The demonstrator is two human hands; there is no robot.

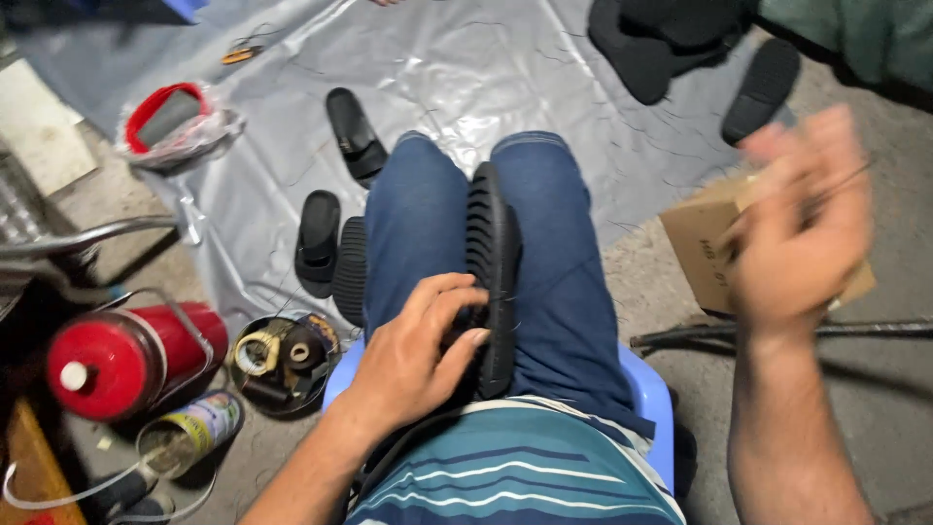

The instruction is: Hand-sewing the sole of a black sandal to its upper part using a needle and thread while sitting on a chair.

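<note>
Now left hand [418, 355]: its grip is clamping the black sandal [493, 277], long axis running away between the knees.
Right hand [799, 228]: blurred, well apart to the right; grip closure I cannot tell.

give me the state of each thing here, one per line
left hand: fingers gripping the black sole on the lap
black sole: standing on edge between the thighs, held
right hand: raised, blurred, fingers closed, apparently on a thin thread
black sandals: lying flat on the grey sheet, untouched
red cylinder: lying on its side
round tin: open, spools inside
cardboard box: on the ground, partly hidden by the right hand
</note>
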